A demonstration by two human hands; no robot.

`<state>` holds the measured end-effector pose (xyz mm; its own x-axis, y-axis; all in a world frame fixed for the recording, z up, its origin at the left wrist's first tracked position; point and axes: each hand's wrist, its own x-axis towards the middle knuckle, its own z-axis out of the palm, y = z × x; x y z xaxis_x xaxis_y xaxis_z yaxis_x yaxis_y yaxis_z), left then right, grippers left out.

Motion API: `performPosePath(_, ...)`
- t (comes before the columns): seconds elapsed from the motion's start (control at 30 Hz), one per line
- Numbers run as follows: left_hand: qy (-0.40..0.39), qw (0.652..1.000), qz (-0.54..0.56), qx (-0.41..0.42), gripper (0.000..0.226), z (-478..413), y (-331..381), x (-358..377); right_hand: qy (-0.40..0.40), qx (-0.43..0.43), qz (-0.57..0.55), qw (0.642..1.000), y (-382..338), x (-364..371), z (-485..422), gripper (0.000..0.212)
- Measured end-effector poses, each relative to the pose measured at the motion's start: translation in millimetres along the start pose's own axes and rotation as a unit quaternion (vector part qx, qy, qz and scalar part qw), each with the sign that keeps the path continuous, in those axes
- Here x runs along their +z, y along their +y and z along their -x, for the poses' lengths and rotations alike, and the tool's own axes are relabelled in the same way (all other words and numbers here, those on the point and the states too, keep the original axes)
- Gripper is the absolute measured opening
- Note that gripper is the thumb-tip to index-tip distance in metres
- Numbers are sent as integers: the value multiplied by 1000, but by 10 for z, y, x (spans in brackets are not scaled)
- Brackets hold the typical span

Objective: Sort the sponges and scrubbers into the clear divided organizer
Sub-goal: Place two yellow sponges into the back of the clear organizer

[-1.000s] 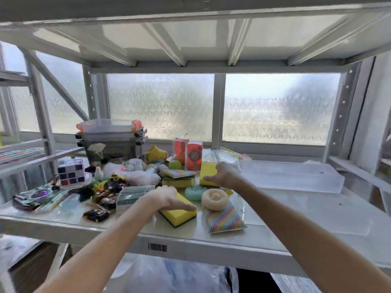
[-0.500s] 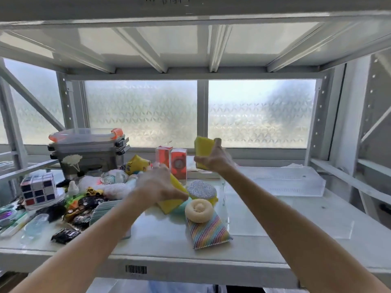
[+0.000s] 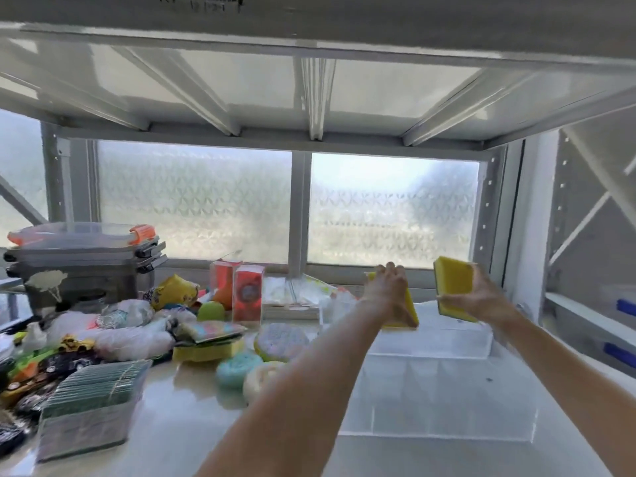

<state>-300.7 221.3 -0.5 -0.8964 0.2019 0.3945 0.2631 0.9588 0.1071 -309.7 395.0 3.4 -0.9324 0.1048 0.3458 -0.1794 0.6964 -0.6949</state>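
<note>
My left hand [image 3: 387,294] grips a yellow sponge [image 3: 409,309], mostly hidden behind the fingers, above the far end of the clear divided organizer [image 3: 440,421]. My right hand [image 3: 478,297] holds a second yellow sponge [image 3: 452,287] upright, just to the right and at a similar height. The organizer lies on the shelf at the right with its see-through dividers showing. Left of it rest a teal round scrubber [image 3: 237,368], a cream round scrubber [image 3: 261,376], a sparkly round sponge [image 3: 282,340] and a yellow sponge under a rainbow pad [image 3: 210,342].
A clear box of green scouring pads [image 3: 93,404] stands at the front left. Toys, bags and a stack of lidded containers [image 3: 82,256] crowd the left. Two orange boxes [image 3: 241,290] stand at the back. The upper shelf [image 3: 309,98] hangs low overhead.
Both hands have carried their yellow sponges rightward from the pile to above the organizer. The camera has swung right, so the organizer now lies below the hands.
</note>
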Motion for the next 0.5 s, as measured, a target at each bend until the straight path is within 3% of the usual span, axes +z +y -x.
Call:
performPosePath(0.13,-21,1000,-6,19,99,-194,226,258,5,-34,60,998,109,86,-18,94)
performPosePath(0.3,-79,997,22,15,128,-173,207,155,-92,20,181,979,54,206,27,109)
performPosePath(0.4,-77,996,41,7,105,39,-69,-214,-93,42,269,958,-128,142,119,107)
performPosePath(0.5,-64,997,21,-41,70,346,-779,-635,25,-90,251,964,-555,173,345,81)
